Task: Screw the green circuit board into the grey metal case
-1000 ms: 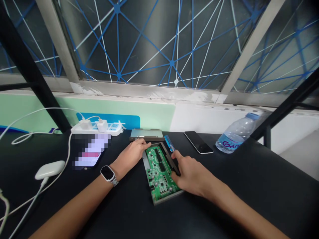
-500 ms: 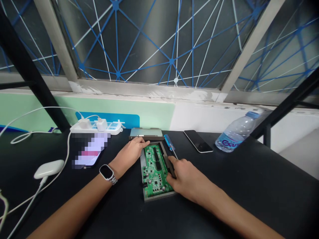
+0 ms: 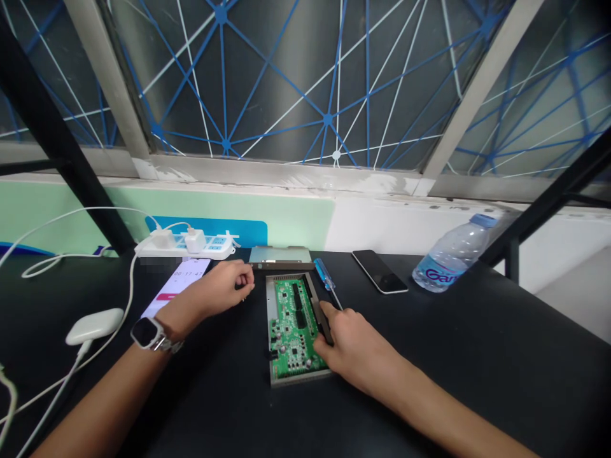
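Observation:
A green circuit board [image 3: 286, 327] sits in a shallow metal housing [image 3: 291, 382] on the black table. My right hand [image 3: 351, 343] grips the housing's right side, its thumb and forefinger closed on the dark raised edge. Over the table to the left of the housing, apart from it, is my left hand [image 3: 222, 289]. Its fingers are curled together, and whatever they may hold is too small to make out. A watch [image 3: 147, 332] is on the left wrist. Just right of the housing lies a screwdriver with a blue handle [image 3: 323, 273]. Behind the housing is a flat metal cover [image 3: 281, 256].
A lit phone [image 3: 184, 275] lies partly behind my left forearm. A white power strip [image 3: 210, 243] with chargers stands behind it. A white case [image 3: 94, 326] on a cable is at left. A dark phone [image 3: 379, 271] and a tilted water bottle [image 3: 453, 254] are at right.
My left hand has left the housing's upper left corner and moved left, its fingers now curled. The housing has shifted slightly left, with my right hand still on its right side.

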Action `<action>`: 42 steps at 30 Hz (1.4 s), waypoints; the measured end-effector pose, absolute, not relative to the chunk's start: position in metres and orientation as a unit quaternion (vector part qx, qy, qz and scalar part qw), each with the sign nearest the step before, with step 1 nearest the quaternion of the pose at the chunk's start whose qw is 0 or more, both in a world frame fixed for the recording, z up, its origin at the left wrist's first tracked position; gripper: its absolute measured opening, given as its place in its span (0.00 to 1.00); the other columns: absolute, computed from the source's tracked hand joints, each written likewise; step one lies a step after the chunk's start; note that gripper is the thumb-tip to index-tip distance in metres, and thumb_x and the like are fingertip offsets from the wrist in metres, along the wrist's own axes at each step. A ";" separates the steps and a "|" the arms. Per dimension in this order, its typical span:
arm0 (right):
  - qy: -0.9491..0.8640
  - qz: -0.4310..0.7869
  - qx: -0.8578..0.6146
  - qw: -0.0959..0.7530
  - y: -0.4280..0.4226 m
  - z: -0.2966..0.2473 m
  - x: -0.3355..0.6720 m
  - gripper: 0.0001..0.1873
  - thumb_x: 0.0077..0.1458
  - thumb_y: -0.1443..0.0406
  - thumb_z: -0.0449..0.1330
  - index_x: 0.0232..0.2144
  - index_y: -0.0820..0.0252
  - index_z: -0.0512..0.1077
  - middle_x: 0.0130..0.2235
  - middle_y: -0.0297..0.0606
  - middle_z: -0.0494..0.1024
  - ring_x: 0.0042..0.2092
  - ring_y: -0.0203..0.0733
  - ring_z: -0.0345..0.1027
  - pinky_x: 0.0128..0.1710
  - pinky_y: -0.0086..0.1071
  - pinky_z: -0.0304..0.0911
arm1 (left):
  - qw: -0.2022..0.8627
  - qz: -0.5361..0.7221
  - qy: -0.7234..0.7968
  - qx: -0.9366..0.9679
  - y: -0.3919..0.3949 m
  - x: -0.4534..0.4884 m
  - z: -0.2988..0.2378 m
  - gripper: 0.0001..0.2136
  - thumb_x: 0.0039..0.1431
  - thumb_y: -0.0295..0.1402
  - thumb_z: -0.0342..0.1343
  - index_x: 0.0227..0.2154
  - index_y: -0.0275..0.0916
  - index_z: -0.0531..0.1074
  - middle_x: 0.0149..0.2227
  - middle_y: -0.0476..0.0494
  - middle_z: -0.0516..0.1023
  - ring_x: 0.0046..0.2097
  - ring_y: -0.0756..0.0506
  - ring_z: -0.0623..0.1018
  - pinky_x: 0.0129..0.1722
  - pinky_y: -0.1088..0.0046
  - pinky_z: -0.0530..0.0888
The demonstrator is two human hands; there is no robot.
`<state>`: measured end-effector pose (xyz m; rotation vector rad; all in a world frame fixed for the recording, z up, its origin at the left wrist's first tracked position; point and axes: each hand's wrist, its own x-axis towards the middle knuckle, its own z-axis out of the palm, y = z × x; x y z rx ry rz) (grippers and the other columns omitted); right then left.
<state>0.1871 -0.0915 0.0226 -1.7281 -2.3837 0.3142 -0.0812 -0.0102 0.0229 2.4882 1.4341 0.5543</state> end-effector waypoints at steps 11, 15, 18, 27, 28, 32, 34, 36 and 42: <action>-0.802 0.149 -0.568 0.112 -0.091 0.022 0.193 0.13 0.54 0.64 0.55 0.40 0.65 0.72 0.23 0.38 0.72 0.23 0.39 0.65 0.23 0.32 0.46 | 0.149 0.121 0.518 0.834 -0.011 -0.089 0.019 0.07 0.53 0.34 0.54 0.28 0.38 0.75 0.30 0.44 0.75 0.32 0.46 0.75 0.33 0.72 0.68; -0.797 0.164 -0.566 0.136 -0.084 0.024 0.200 0.26 0.58 0.56 0.55 0.50 0.70 0.70 0.18 0.35 0.69 0.20 0.41 0.64 0.21 0.32 0.46 | 0.138 0.120 0.523 0.832 -0.011 -0.088 0.016 0.06 0.50 0.30 0.53 0.26 0.37 0.74 0.29 0.45 0.74 0.31 0.47 0.73 0.31 0.73 0.66; -0.788 0.156 -0.575 0.158 -0.074 0.026 0.208 0.30 0.59 0.54 0.53 0.55 0.72 0.67 0.15 0.32 0.66 0.18 0.40 0.62 0.21 0.32 0.47 | 0.136 0.114 0.524 0.833 -0.010 -0.088 0.015 0.06 0.50 0.27 0.51 0.24 0.37 0.73 0.27 0.46 0.73 0.30 0.47 0.72 0.31 0.72 0.64; -0.745 0.102 -0.643 0.145 -0.035 0.013 0.243 0.14 0.53 0.54 0.59 0.30 0.59 0.69 0.19 0.34 0.71 0.21 0.38 0.61 0.22 0.32 0.48 | 0.203 0.251 0.461 0.827 -0.023 -0.056 0.016 0.08 0.67 0.35 0.42 0.35 0.39 0.64 0.33 0.46 0.69 0.34 0.46 0.69 0.36 0.69 0.64; -0.743 0.111 -0.646 0.134 -0.032 0.010 0.245 0.13 0.52 0.55 0.61 0.28 0.59 0.68 0.20 0.35 0.72 0.21 0.39 0.62 0.22 0.32 0.49 | 0.217 0.262 0.455 0.823 -0.026 -0.051 0.015 0.09 0.68 0.36 0.41 0.35 0.40 0.62 0.33 0.47 0.68 0.34 0.46 0.69 0.36 0.69 0.64; -0.731 0.221 -0.633 0.127 -0.026 0.000 0.247 0.11 0.51 0.61 0.61 0.21 0.58 0.67 0.18 0.34 0.72 0.21 0.36 0.62 0.22 0.30 0.53 | 0.267 0.278 0.442 0.810 -0.034 -0.036 0.009 0.10 0.70 0.38 0.37 0.34 0.42 0.56 0.31 0.50 0.63 0.33 0.47 0.66 0.36 0.69 0.63; -0.708 0.292 -0.622 0.165 -0.025 -0.002 0.245 0.10 0.52 0.63 0.60 0.22 0.58 0.66 0.16 0.31 0.69 0.18 0.34 0.59 0.20 0.28 0.52 | 0.285 0.281 0.448 0.799 -0.036 -0.033 0.006 0.11 0.70 0.39 0.36 0.33 0.42 0.55 0.29 0.51 0.61 0.31 0.47 0.65 0.35 0.68 0.62; -0.671 0.368 -0.604 0.222 -0.026 0.001 0.241 0.10 0.53 0.62 0.59 0.24 0.58 0.65 0.14 0.27 0.66 0.15 0.31 0.54 0.16 0.27 0.47 | 0.300 0.290 0.455 0.786 -0.036 -0.030 0.004 0.12 0.70 0.40 0.36 0.31 0.42 0.55 0.27 0.52 0.59 0.30 0.47 0.63 0.34 0.68 0.61; -0.564 0.522 -0.447 0.458 -0.038 0.021 0.224 0.15 0.56 0.55 0.61 0.30 0.57 0.63 0.19 0.27 0.71 0.16 0.32 0.60 0.15 0.26 0.59 | 0.397 0.373 0.457 0.703 -0.030 -0.022 -0.013 0.15 0.68 0.45 0.39 0.30 0.41 0.57 0.26 0.53 0.57 0.29 0.49 0.60 0.30 0.72 0.59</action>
